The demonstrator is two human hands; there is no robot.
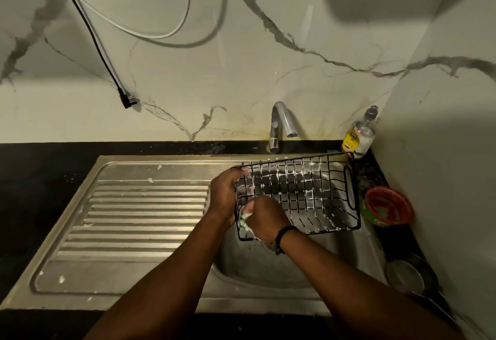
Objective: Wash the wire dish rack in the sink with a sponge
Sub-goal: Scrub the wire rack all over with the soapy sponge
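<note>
One marble-patterned wall (241,71) fills the far half of the view and turns a corner at the right, with a black cable (91,33) and a white cable (150,28) hanging against it at far left. Below it, a black counter (32,192) carries a stainless steel sink unit (128,232), its ribbed drainboard on the left flecked with white suds and its basin on the right. A chrome tap (280,127) stands at the far edge of the basin, spout curved toward the near side. The wire dish rack (303,194), black and coated with white foam along many of its wires, is held over the basin, tilted, its far rim raised toward the tap. The left hand (228,194) is closed around the rack's left end, fingers hooked over the top rim. The right hand (265,218), a dark band at its wrist, is clenched on a pale green sponge (244,222), pressed against the near left corner of the rack. At the right of the basin, a red bowl (387,205) sits on the counter just beside the rack; nearer, a round metal vessel (408,275) lies in shadow. In the far right corner stands a clear bottle (361,135) with a yellow label and a grey cap.
</note>
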